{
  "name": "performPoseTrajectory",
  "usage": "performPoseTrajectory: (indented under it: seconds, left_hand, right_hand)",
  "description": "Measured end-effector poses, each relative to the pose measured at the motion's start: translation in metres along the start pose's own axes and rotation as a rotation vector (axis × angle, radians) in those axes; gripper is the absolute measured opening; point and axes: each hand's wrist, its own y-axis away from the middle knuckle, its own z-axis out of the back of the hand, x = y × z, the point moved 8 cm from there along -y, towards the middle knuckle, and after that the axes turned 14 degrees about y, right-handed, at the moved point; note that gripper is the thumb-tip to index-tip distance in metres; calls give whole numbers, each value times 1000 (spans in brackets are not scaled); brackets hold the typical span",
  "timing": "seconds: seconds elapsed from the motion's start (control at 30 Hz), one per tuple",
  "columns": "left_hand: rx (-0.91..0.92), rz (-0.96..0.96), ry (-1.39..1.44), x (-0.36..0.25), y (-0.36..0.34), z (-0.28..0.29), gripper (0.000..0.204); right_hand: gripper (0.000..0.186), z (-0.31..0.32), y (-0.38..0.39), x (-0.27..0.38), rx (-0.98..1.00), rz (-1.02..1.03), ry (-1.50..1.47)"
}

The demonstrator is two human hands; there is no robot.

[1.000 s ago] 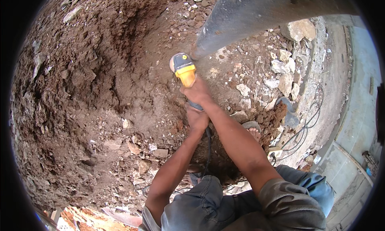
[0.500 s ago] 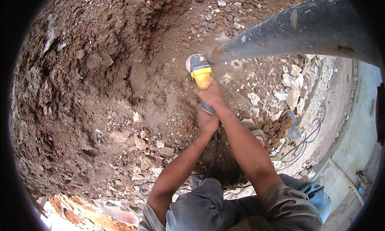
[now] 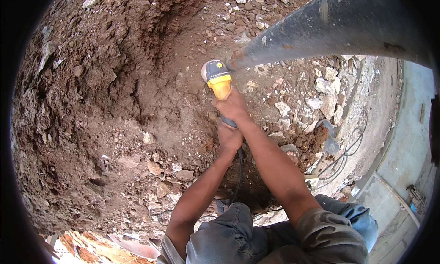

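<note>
Brown, rubble-strewn soil [image 3: 123, 126] spreads around us. We hold a yellow-and-black grinder [image 3: 221, 86] above it, long axis running away from our body and leaning slightly left, head foremost, right by the end of a dark pipe [image 3: 330, 30]; whether they touch, we cannot tell. Our right hand [image 3: 233, 105] has its fingers clamped round the yellow body, our left hand [image 3: 229, 136] round the rear.

Rough brown soil [image 3: 114, 140] left of the right hand [image 3: 232, 107], pale stones [image 3: 328, 106] to its right, grey paving [image 3: 412, 112] farther right.
</note>
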Motion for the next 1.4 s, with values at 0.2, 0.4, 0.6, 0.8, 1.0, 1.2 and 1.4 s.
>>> performPoseTrajectory:
  seconds: [0.2,0.4,0.6,0.8,1.0,1.2,1.4]
  left_hand:
    - [23,3,0,5,-1,0,76]
    - [-16,-8,-26,0,3,1,76]
    - [48,63,4,5,0,-2,76]
    - [42,70,32,6,0,-1,80]
    - [20,93,-52,7,-1,2,81]
    - [7,38,7,-10,6,-1,78]
    - [14,74,-67,-8,8,-1,80]
  right_hand:
    - [57,-2,-2,-1,15,11,-25]
    - [60,-3,-2,0,25,33,-30]
    - [63,-3,-2,-1,61,13,-10]
    - [63,-2,-2,1,40,36,0]
    - [62,0,-1,0,26,4,-18]
    - [56,-2,0,0,17,3,-17]
    - [57,-3,-2,-1,20,-13,-4]
